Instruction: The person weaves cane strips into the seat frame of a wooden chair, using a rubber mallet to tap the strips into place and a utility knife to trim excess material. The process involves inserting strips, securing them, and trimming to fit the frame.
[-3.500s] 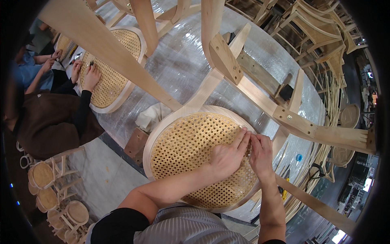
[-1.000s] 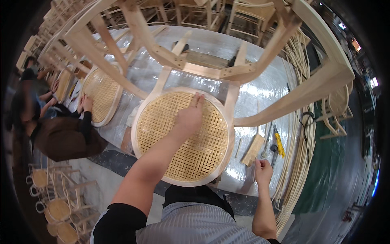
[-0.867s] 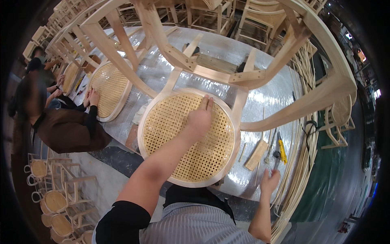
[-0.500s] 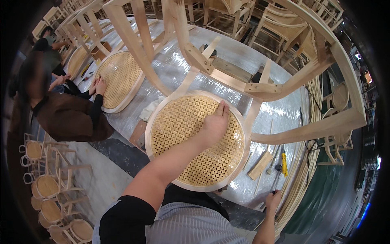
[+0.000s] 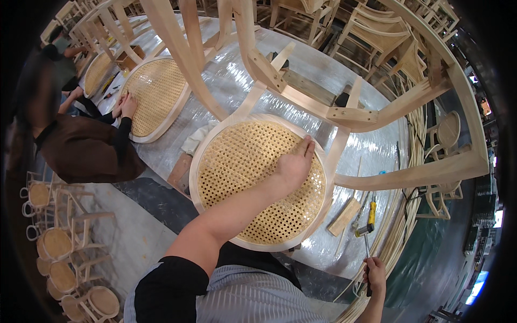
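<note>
Woven cane seat [image 5: 253, 177] under flat left hand [image 5: 293, 164] — right hand [image 5: 374, 272] fingers grasping a tool [image 5: 367, 253].

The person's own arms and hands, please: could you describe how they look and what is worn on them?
Both hands are bare: no gloves, rings or watch visible. The left hand leads back along a bare forearm to a short black sleeve at the upper arm, over a grey striped garment on the torso. The right hand shows only a bare wrist and forearm at the lower edge.
</note>
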Demonstrator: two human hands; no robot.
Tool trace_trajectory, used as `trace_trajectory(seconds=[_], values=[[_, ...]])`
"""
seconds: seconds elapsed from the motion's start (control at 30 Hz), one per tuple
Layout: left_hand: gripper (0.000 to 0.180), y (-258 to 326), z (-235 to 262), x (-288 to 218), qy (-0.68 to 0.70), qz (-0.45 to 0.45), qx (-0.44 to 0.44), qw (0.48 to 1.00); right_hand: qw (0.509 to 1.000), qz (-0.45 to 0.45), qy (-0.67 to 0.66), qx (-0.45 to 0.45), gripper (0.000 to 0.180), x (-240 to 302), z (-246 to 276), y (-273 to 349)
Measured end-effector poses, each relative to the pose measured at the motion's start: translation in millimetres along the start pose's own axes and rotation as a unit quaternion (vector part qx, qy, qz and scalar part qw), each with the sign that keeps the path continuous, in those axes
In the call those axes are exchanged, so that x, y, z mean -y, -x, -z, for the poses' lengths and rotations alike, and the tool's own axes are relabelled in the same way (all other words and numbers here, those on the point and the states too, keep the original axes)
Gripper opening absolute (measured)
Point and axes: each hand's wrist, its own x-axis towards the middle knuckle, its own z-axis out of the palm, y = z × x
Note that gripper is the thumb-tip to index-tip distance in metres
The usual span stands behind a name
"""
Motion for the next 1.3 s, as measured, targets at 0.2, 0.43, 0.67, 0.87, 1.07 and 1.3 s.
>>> trace_trajectory(seconds=[0.2,0.43,0.67,0.87,1.07,1.3], values=[[0.086,0,12,-1,0.051,0.014,0.039,0.998,0.996,0.086,0.028,0.027,0.020,-14,-15,44],[0.067,24,23,64,0.116,0.069,-0.104,0.985,0.939,0.312,-0.074,0.123,0.020,107,-111,61],[0.027,80,45,189,-0.011,0.216,-0.342,0.914,0.884,0.461,0.070,0.026,0.034,189,-220,-24],[0.024,111,20,217,0.152,0.344,-0.277,0.884,0.886,0.450,0.111,-0.006,0.039,218,-252,-35],[0.038,106,27,220,0.215,0.343,-0.158,0.901,0.879,0.437,0.187,-0.028,0.038,230,-256,-31],[0.037,105,25,222,0.207,0.348,-0.181,0.896,0.872,0.421,0.245,-0.033,0.038,245,-261,-19]])
